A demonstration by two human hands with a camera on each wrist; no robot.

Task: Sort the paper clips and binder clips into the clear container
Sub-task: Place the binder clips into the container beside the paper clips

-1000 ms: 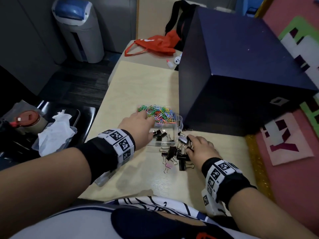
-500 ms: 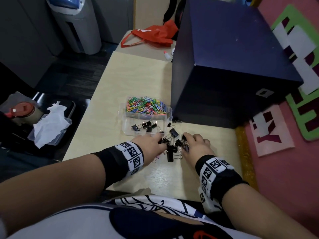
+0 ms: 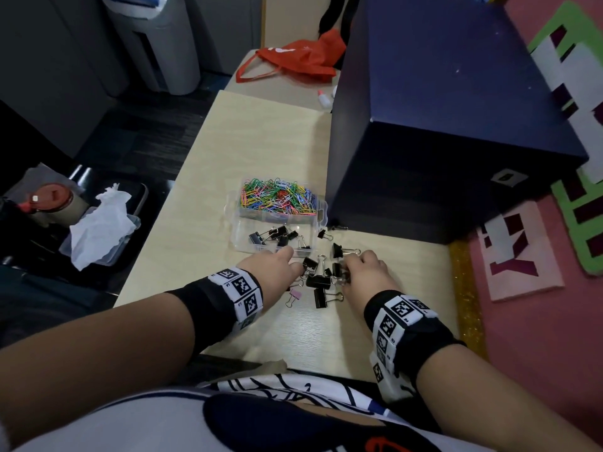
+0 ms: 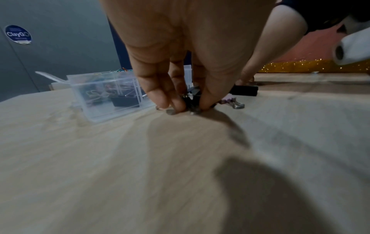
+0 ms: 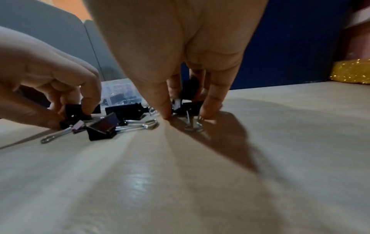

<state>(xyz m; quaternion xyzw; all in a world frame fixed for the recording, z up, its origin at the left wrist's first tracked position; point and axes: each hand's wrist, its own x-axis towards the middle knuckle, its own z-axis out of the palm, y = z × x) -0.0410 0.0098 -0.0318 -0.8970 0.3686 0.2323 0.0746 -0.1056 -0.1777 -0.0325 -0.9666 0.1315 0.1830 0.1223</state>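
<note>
Left hand (image 3: 277,267) pinched a black binder clip (image 4: 190,101) on the worktop (image 3: 261,141), right hand (image 5: 180,47) closed around another binder clip (image 5: 190,107), head view alone showed the clear container (image 3: 321,207), paper clips (image 3: 277,197) in its far compartment, loose binder clips (image 3: 321,290) beside it.

Binder clips (image 3: 321,282) lie before the container (image 3: 235,210).

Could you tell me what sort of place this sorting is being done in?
Probably an office or classroom activity corner, though that is a guess. A light wooden table holds stationery in a clear container, a grey bin stands on dark carpet, and cut-paper craft letters lie on a pink surface beside it.
</note>
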